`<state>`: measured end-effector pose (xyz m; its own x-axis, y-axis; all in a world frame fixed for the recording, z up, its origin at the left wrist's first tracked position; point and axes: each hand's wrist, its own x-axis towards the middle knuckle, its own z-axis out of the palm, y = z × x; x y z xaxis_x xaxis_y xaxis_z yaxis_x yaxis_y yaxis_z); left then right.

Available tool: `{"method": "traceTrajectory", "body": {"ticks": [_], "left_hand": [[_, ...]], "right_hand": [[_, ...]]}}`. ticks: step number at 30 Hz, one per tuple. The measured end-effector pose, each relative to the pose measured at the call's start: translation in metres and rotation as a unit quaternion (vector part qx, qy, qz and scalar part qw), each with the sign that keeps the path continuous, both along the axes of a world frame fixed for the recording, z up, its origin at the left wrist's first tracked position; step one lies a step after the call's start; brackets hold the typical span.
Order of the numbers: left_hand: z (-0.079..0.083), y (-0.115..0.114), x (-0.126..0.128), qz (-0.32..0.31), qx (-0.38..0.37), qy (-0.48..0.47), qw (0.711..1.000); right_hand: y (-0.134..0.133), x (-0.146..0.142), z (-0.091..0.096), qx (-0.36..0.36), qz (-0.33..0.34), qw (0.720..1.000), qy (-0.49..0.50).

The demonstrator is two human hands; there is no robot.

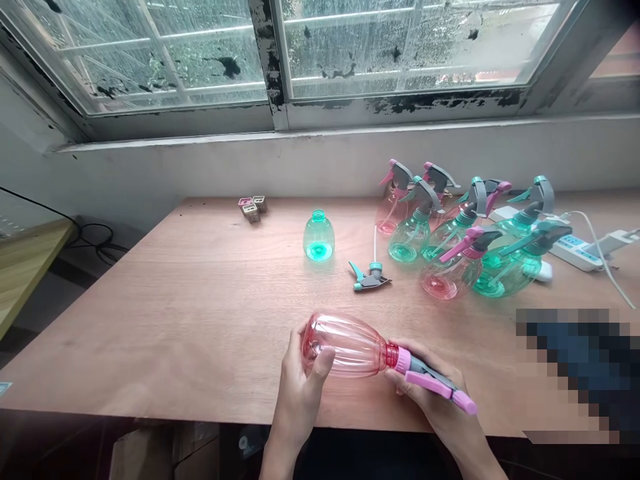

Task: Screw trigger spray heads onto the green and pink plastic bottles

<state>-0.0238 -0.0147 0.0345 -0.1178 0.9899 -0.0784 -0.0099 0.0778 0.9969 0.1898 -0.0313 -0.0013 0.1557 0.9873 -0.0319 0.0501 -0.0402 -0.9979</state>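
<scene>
The pink spray bottle (345, 345) is held above the near part of the tabletop (200, 333), in front of the person and close to the near edge. It lies on its side, long axis running left to right, with the neck end slightly nearer the person than the base. The rounded base points left; the neck and the pink-and-grey spray head (440, 387) point right. The spray head is seated at the neck, its pink trigger on the side facing the person. Whether the bottle touches the tabletop cannot be told.

The left hand (299, 381) is curved around the base, thumb laid across the near face and fingers behind, partly hidden. The right hand (440, 400) is closed about the neck and collar, thumb on the near side, fingers passing behind; the spray head lies across it. Both hands are gripping the same bottle.

Beyond the hands, a headless green bottle (319, 240) stands upright. To its right, nearer the person, is a loose spray head (371, 279) in grey and turquoise, well apart from the hands. Farther right stands a close group of pink and green spray bottles (450, 280), heads fitted, beside a white power strip (575, 252). Small blocks (251, 212) sit at the far left edge.
</scene>
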Motion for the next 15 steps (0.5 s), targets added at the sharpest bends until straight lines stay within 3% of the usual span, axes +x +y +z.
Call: {"method": "traceTrajectory", "body": {"ticks": [9,15], "left_hand": [[-0.005,-0.004,-0.007,-0.086,0.014,-0.008,0.996],[-0.008,-0.003,-0.007,-0.094,0.024,0.039,0.995]], "right_hand": [[-0.002,-0.003,0.011,-0.001,-0.011,1.0,0.003],[0.0,-0.002,0.005,-0.023,-0.008,0.999,0.025]]}}
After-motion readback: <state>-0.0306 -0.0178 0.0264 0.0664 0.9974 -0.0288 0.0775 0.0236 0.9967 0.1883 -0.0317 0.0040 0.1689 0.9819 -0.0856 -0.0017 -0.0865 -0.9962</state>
